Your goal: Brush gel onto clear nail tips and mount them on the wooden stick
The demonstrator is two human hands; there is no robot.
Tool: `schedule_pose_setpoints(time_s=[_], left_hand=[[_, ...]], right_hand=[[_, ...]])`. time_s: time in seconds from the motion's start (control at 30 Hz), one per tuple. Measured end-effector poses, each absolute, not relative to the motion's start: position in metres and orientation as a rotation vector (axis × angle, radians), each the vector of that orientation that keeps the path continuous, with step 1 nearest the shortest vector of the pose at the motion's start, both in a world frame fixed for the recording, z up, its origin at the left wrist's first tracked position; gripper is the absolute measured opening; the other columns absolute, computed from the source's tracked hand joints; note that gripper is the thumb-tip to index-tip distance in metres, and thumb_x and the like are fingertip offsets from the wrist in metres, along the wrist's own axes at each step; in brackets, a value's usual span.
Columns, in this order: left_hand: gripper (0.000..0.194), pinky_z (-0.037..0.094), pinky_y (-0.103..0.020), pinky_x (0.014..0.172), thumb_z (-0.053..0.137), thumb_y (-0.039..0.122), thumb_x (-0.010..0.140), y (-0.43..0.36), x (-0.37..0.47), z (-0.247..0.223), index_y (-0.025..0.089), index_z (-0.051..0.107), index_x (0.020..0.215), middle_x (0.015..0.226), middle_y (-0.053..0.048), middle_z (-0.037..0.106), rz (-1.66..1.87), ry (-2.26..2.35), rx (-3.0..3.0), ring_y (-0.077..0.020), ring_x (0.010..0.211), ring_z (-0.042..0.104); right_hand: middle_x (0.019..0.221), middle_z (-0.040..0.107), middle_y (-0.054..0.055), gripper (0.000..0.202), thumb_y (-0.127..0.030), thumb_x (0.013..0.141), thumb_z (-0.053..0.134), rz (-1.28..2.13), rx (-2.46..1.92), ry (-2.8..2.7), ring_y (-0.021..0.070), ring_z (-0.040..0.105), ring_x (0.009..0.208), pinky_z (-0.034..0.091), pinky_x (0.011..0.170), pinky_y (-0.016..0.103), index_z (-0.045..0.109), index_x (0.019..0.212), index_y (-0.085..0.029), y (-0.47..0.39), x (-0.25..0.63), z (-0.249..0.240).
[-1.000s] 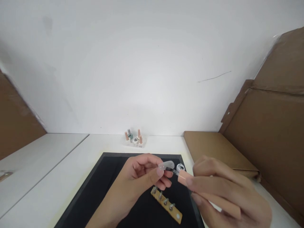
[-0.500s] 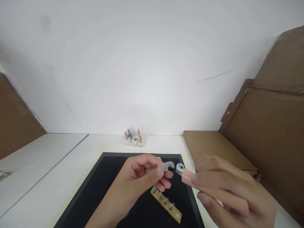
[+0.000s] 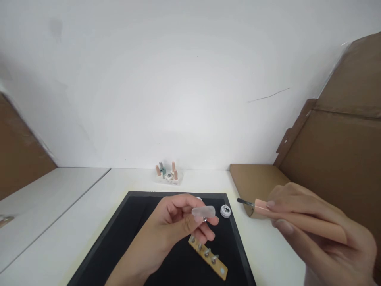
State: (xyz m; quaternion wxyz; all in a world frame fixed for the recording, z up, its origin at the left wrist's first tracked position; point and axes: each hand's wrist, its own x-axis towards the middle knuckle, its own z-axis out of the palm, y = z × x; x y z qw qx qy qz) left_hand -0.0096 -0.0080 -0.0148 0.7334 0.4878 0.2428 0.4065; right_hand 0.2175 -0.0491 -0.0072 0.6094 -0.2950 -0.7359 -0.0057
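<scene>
In my left hand (image 3: 175,226), thumb and fingers pinch a small metal stand under a translucent false nail (image 3: 203,211), held above the black mat. My right hand (image 3: 324,234) is closed around the peach handle of a nail polish brush (image 3: 297,222). The brush's dark bristle tip points left, apart from the nail. Below my left hand, a tan strip (image 3: 218,267) carries several small metal stands with clear nail tips. A small white round pot (image 3: 225,211) with something silvery in it sits at the mat's right edge.
A clear holder (image 3: 162,182) with several peach-capped and grey polish bottles stands by the white wall. The black mat (image 3: 133,214) lies on the white table. At the right, a flat cardboard box (image 3: 253,174) rests beside an upright cardboard panel (image 3: 342,151).
My right hand has drawn the brush away to the right, off the false nail. In my left hand the nail has turned and now lies nearly level.
</scene>
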Motion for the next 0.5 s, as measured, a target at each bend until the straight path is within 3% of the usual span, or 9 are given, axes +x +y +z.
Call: schedule_pose_setpoints(time_s=[0.13,0.23,0.33,0.43,0.5], left_hand=[[0.013,0.055,-0.013,0.058,0.084,0.028,0.079,-0.007,-0.010,-0.017,0.016,0.081,0.076,0.079,-0.003,0.079,0.900,0.530,1.100,-0.0087,0.063,0.070],[0.013,0.055,-0.012,0.059,0.085,0.030,0.077,-0.007,-0.010,-0.018,0.017,0.082,0.077,0.075,-0.003,0.079,0.910,0.562,1.114,-0.0090,0.064,0.071],[0.015,0.055,-0.012,0.058,0.088,0.031,0.073,-0.007,-0.009,-0.017,0.018,0.082,0.076,0.074,-0.002,0.079,0.915,0.590,1.119,-0.0090,0.063,0.071],[0.017,0.055,-0.013,0.057,0.090,0.031,0.069,-0.007,-0.009,-0.015,0.018,0.081,0.072,0.073,-0.002,0.078,0.909,0.627,1.121,-0.0093,0.061,0.070],[0.016,0.055,-0.014,0.058,0.090,0.030,0.069,-0.006,-0.010,-0.014,0.018,0.081,0.072,0.073,-0.002,0.078,0.903,0.642,1.134,-0.0099,0.062,0.070]], right_hand=[[0.078,0.073,-0.002,0.027,-0.004,0.084,0.063,-0.011,-0.748,-1.778,0.0155,0.065,0.069,0.051,0.054,0.027,0.074,0.093,-0.027,-0.048,0.224,0.000],[0.077,0.073,0.001,0.014,-0.020,0.090,0.062,0.150,-1.019,-1.906,0.0153,0.065,0.066,0.049,0.051,0.025,0.072,0.081,-0.024,-0.039,0.236,-0.001],[0.088,0.073,0.004,0.024,-0.036,0.094,0.054,0.479,-1.538,-1.990,0.0176,0.065,0.075,0.048,0.055,0.027,0.072,0.086,-0.022,-0.019,0.252,-0.011],[0.072,0.068,0.001,0.027,-0.036,0.094,0.056,0.612,-1.711,-2.019,0.0151,0.061,0.063,0.047,0.055,0.027,0.070,0.078,-0.018,0.008,0.266,-0.029],[0.072,0.067,0.000,0.027,-0.036,0.092,0.062,0.700,-1.792,-2.041,0.0143,0.062,0.064,0.051,0.058,0.027,0.068,0.075,-0.015,0.025,0.271,-0.043]])
